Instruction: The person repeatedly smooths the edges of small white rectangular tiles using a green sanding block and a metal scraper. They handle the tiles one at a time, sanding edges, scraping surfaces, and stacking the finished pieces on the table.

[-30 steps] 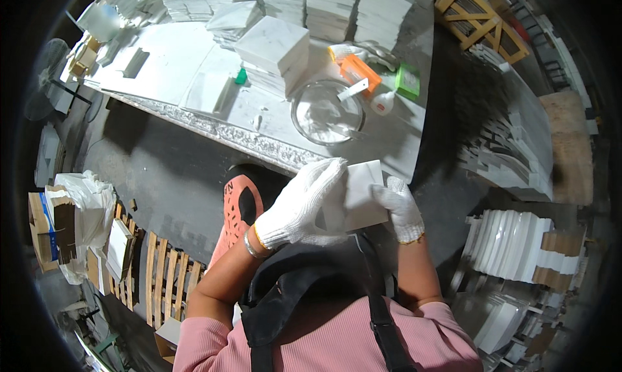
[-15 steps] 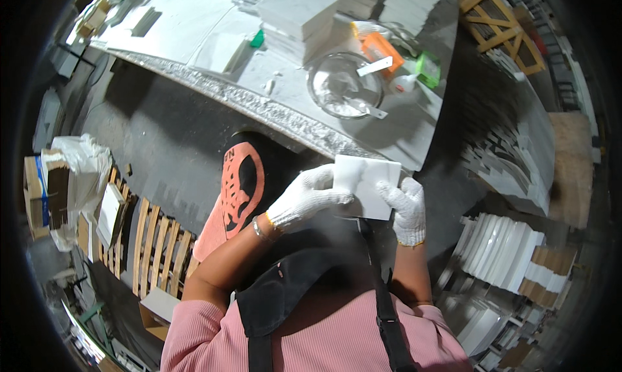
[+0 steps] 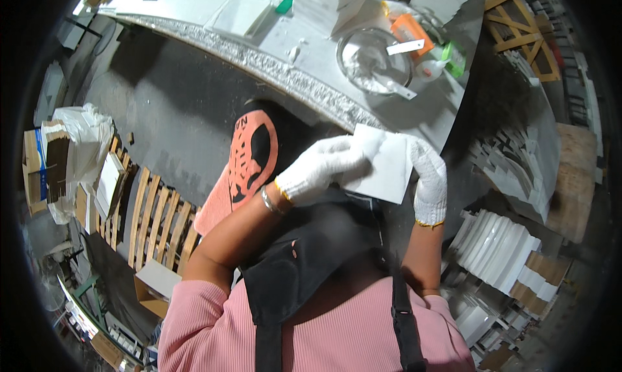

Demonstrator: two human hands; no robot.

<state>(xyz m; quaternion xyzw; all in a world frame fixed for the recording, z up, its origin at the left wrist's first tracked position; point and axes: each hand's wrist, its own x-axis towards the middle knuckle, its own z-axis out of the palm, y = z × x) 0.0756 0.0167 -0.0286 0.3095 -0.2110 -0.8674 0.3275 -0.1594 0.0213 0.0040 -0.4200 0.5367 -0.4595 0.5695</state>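
While both hands are together on one piece, I read the step in hand, from a distance, as handling or looking over a thin, square white stone-like tile (image 3: 383,168). It is held up in front of the apron, just off the near edge of the white worktable (image 3: 424,116) with its rough, pale rim, and its broad face is turned toward my view at a slant.

The left hand (image 3: 324,166), in a white knitted glove with a yellow cuff edge, grips the tile's left side. The right hand (image 3: 429,178), gloved alike, is at the opposite side; I cannot tell how its hidden fingers sit behind the piece.

On the table, beyond the tile, stands a round, shiny bowl (image 3: 339,64) with white powdery or pasty stuff (image 3: 359,56) inside. Two flat tools with white handles lean over its rim. An orange box (image 3: 413,35), a green box (image 3: 453,59) and a small white bottle (image 3: 431,69) are just beside it.

To my judgement, any next move calls for steady support from both sides, since slick-looking stone could slip through knitted gloves, and corners could chip.
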